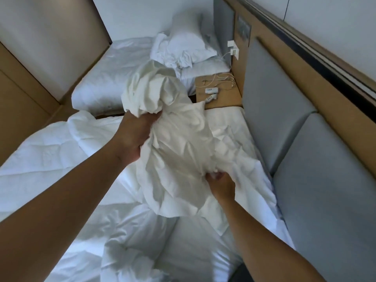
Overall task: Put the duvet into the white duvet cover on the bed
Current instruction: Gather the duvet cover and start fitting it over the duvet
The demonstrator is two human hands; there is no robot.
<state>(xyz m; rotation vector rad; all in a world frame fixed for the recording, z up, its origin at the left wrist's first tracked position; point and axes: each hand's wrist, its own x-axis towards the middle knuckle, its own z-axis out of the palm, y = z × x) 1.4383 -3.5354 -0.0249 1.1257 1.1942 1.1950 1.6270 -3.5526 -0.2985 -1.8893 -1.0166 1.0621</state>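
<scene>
L hand (138,137) & R hand (220,184) both gripping bunched cover (179,145); prob handling soft, light, floppy, so best grabbing corners/hem; duvet (50,159) lying beside

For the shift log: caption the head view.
The left hand and right hand grip the bunched white duvet cover above the quilted duvet.

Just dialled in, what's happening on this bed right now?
A person holds a bunched white duvet cover above the bed. The left hand grips its raised upper part, and the right hand pinches a lower fold. The quilted duvet lies spread on the bed at left, not yet inside the cover.
</scene>
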